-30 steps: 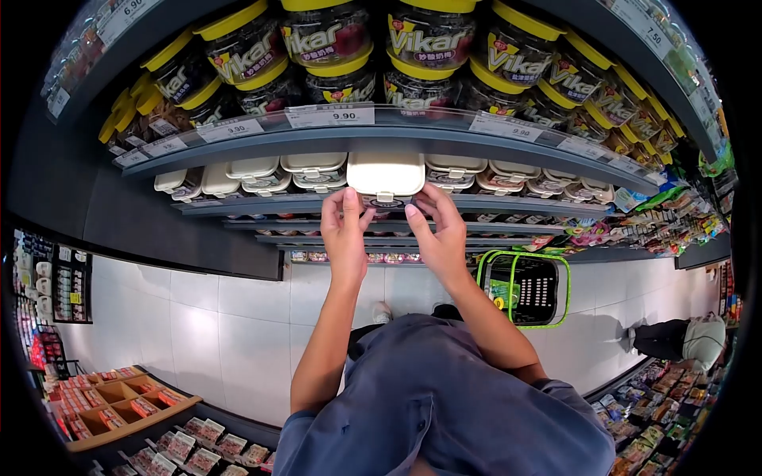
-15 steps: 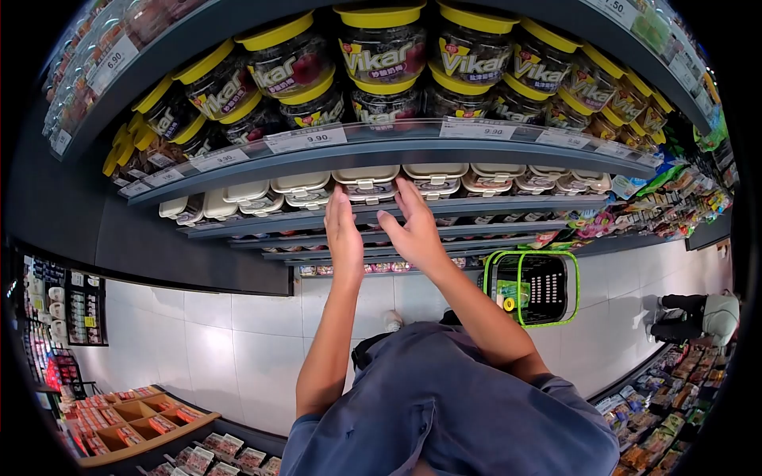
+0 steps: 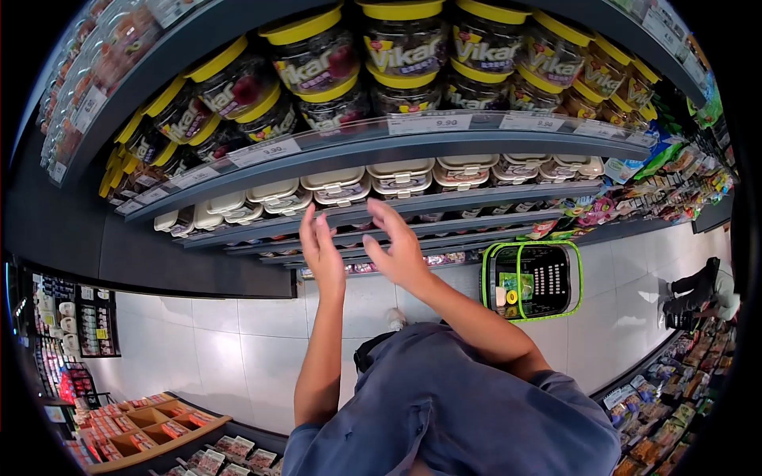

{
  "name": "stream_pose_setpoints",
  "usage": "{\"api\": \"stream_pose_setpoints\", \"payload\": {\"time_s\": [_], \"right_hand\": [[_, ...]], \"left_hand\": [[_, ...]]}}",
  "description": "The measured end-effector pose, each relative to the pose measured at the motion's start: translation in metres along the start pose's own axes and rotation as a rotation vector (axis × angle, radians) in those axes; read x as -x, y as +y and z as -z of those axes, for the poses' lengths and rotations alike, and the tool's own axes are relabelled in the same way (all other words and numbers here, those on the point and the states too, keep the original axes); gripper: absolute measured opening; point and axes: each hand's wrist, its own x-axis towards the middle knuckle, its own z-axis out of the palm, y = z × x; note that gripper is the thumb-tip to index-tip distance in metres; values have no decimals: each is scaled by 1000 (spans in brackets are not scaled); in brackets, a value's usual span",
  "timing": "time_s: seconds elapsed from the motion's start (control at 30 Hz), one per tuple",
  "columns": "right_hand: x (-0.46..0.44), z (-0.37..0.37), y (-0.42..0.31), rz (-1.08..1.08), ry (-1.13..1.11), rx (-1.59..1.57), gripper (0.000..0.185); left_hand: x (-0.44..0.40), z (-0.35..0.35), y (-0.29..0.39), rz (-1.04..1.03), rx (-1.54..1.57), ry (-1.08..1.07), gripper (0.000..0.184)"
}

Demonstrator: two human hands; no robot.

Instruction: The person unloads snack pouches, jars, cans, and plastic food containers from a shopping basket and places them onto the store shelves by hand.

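Observation:
My left hand (image 3: pixel 322 255) is raised in front of the lower shelves with its fingers stretched upward and nothing in it. Facing it, my right hand (image 3: pixel 398 250) is also empty, its thumb held away from the fingers. A gap separates the two palms. Just beyond the fingertips, a row of clear tubs with cream lids (image 3: pixel 335 176) stands on a shelf (image 3: pixel 302 222); neither hand appears to touch them. Above that row, yellow-lidded jars (image 3: pixel 405 54) labelled Vikar are stacked two high.
A black shopping basket with a green rim (image 3: pixel 580 282) stands on the floor to my right, with a few items inside. Further right is another person (image 3: pixel 698 289). A wooden display rack (image 3: pixel 202 428) is at lower left, and packaged goods (image 3: pixel 659 412) fill the lower right.
Both hands have drawn back and down from the cream-lidded tubs, and their fingers have become more curved. The shelf view has shifted slightly. The basket stays on the floor.

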Motion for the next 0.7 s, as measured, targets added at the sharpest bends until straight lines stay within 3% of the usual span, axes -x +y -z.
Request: {"api": "stream_pose_setpoints", "payload": {"time_s": [0.03, 0.1, 0.13, 0.2, 0.27, 0.33, 0.4, 0.47, 0.5, 0.53, 0.57, 0.63, 0.7], "right_hand": [[14, 5, -2, -30, -3, -27, 50], [52, 26, 10, -224, -189, -48, 41], [77, 37, 28, -216, -278, -22, 36], [127, 67, 74, -231, -462, 116, 29], [179, 109, 125, -343, -619, 333, 28], [245, 162, 192, -543, -646, 473, 27], [324, 231, 268, -750, -484, 576, 22], [373, 300, 308, -1154, -224, 899, 24], [392, 326, 313, -1263, 83, 1057, 30], [431, 367, 360, -1325, 95, 930, 35], [403, 391, 314, -1531, 116, 571, 34], [401, 431, 291, -1481, -16, 507, 24], [407, 456, 291, -1423, -219, 544, 21]], "left_hand": [[11, 2, -3, -17, -24, 32, 31], [37, 17, -34, 35, -85, -25, 29], [52, 28, -57, 87, -144, -75, 27], [90, 59, -118, 320, -220, -263, 21], [142, 111, -207, 570, -425, -532, 32], [202, 128, -236, 648, -1185, -791, 48], [262, 153, -267, 662, -1410, -1170, 56], [296, 114, -222, 776, -1401, -1066, 53], [307, 93, -202, 873, -1402, -963, 51], [316, 79, -200, 890, -1403, -964, 51], [328, 69, -200, 830, -1472, -867, 49], [358, 49, -192, 753, -1556, -790, 43], [387, 48, -228, 761, -1497, -776, 40]]}}
